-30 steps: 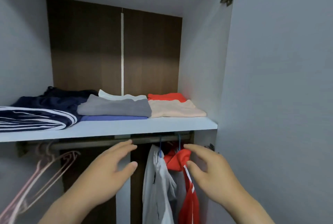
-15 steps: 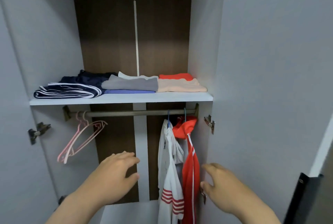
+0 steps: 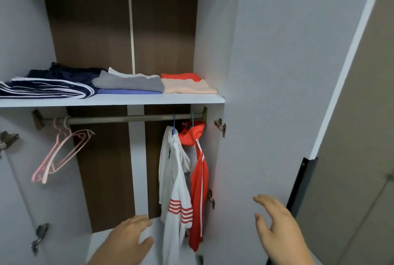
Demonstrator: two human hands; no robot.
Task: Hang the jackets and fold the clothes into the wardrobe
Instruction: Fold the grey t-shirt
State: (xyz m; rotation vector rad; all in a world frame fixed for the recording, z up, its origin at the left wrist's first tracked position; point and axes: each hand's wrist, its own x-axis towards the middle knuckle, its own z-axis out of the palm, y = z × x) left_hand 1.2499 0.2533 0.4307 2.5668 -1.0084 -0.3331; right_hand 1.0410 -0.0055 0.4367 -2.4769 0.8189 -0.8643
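A white jacket with red stripes (image 3: 175, 179) and a red jacket (image 3: 199, 179) hang side by side on blue hangers at the right end of the rail (image 3: 119, 118). Folded clothes lie on the shelf (image 3: 119, 100) above: a navy striped garment (image 3: 47, 89), a grey one (image 3: 130, 82) on a blue one, and a beige one (image 3: 188, 88) over an orange one. My left hand (image 3: 128, 241) hovers open, low, left of the white jacket. In front of the right door (image 3: 277, 94), my right hand (image 3: 277, 228) is open and holds nothing.
Pink empty hangers (image 3: 61, 154) dangle at the rail's left end. Door hinges (image 3: 220, 126) stick out on the right side panel, and more hinges (image 3: 39, 237) on the left. A black edge strip (image 3: 300, 190) runs along the open door's far side.
I have drawn back from the wardrobe. My right hand let go of the red jacket's collar and moved down and right. My left hand dropped away from the rail.
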